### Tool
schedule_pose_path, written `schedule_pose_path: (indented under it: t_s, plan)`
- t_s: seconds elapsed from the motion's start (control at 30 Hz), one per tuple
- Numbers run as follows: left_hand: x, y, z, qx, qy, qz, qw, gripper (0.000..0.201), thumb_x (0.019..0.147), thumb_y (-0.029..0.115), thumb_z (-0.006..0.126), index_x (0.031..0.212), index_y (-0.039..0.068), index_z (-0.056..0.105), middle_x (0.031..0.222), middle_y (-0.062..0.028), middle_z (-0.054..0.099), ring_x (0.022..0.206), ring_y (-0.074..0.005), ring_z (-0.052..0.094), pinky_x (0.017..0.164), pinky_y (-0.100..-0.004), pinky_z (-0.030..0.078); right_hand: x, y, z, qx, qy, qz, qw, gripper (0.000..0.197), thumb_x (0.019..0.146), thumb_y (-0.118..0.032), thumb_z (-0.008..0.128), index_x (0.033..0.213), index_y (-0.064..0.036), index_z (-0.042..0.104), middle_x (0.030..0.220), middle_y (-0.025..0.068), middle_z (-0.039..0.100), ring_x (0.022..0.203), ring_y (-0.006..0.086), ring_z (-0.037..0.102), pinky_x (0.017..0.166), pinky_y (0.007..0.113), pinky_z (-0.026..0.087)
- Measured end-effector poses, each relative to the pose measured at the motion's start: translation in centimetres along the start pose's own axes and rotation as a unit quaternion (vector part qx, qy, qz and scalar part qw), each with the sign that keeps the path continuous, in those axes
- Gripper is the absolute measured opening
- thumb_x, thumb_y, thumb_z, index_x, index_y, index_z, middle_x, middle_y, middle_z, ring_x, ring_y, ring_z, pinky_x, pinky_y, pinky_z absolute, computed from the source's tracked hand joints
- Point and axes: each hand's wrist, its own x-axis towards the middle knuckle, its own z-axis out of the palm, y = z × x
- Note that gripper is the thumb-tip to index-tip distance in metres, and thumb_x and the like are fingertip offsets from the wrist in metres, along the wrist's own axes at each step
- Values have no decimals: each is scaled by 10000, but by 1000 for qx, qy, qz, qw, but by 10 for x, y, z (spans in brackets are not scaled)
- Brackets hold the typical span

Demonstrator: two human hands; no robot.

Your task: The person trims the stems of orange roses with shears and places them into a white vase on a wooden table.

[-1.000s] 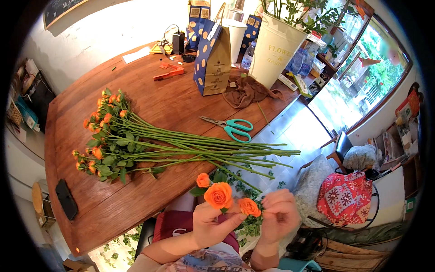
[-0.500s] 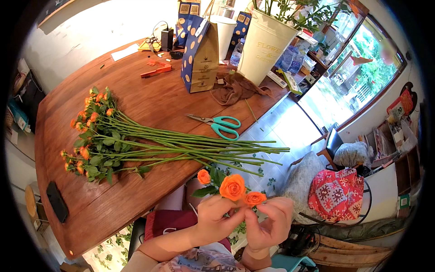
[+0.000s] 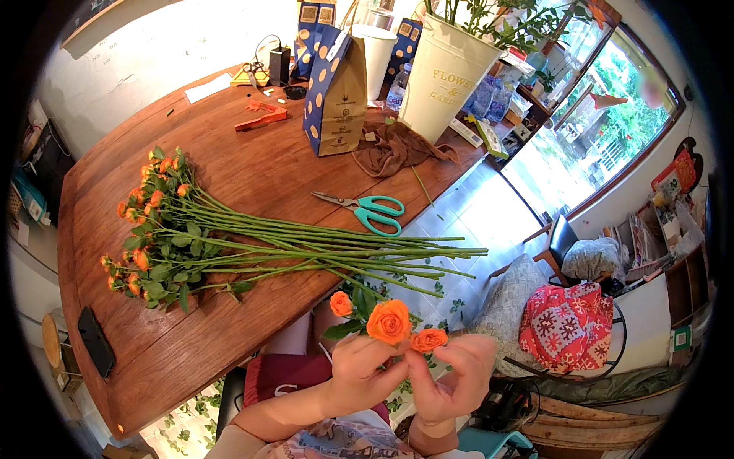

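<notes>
Near the front edge of the table, my left hand (image 3: 362,375) has its fingers closed around the stem of an orange rose spray, just under the blooms. The spray carries a large open rose (image 3: 388,321), a smaller rose (image 3: 429,340) and a bud (image 3: 341,304). My right hand (image 3: 453,376) pinches at the base of the smaller rose, its fingertips close to the left ones; what exactly lies between them is hidden. Beyond, a bunch of orange roses (image 3: 172,245) lies with long stems pointing right. Teal-handled scissors (image 3: 375,214) rest behind the stems.
A spotted paper bag (image 3: 336,96), a cream flower bucket (image 3: 443,76), a brown cloth (image 3: 394,149) and a red tool (image 3: 261,116) stand or lie farther back. At the left edge is a black phone (image 3: 96,340). Cut leaves (image 3: 195,417) litter the floor.
The hands and the rose spray have shifted very slightly left, with the pinch kept. The things on the table stay where they were.
</notes>
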Motion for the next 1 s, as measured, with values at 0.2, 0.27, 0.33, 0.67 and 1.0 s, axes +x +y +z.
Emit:
schedule_pose_path:
  t_s: [0.2, 0.27, 0.33, 0.67, 1.0]
  plan:
    - [-3, 0, -1, 19, -11, 11, 1000, 206, 647, 63, 733, 837, 54, 654, 600, -20, 569, 471, -126, 539, 428, -246, 381, -2, 0, -2, -16, -16, -30, 999, 265, 612, -55, 782, 779, -80, 577, 758, 36, 540, 655, 230, 514, 574, 318, 417]
    - [-2, 4, -3, 20, -10, 8, 1000, 188, 661, 57, 727, 835, 59, 656, 610, -20, 575, 471, -123, 534, 429, -246, 381, -3, 1, -2, -7, -13, -38, 999, 254, 620, -46, 773, 781, -76, 578, 751, 37, 542, 650, 230, 515, 567, 320, 420]
    - [-1, 6, -4, -23, -20, -22, 999, 169, 669, 48, 719, 826, 60, 657, 612, -18, 575, 485, -126, 536, 446, -245, 391, -8, 3, -1, 41, 5, -25, 999, 233, 629, -25, 753, 777, -65, 577, 744, 44, 542, 644, 230, 515, 562, 321, 421]
    - [-20, -9, -26, -256, -71, -40, 963, 111, 708, -15, 681, 814, -19, 648, 747, -136, 649, 629, -217, 601, 592, -288, 481, -13, 37, -24, -8, -49, 100, 994, 165, 640, 25, 690, 783, -18, 621, 720, 91, 599, 615, 246, 548, 564, 328, 431]
    - [-37, -17, -46, -338, -47, -102, 934, 142, 695, -4, 716, 797, -46, 627, 762, -161, 647, 704, -258, 618, 657, -343, 499, -5, -6, 4, 366, -138, 88, 916, 262, 668, -104, 771, 888, -4, 671, 777, 71, 588, 663, 203, 532, 576, 281, 412]
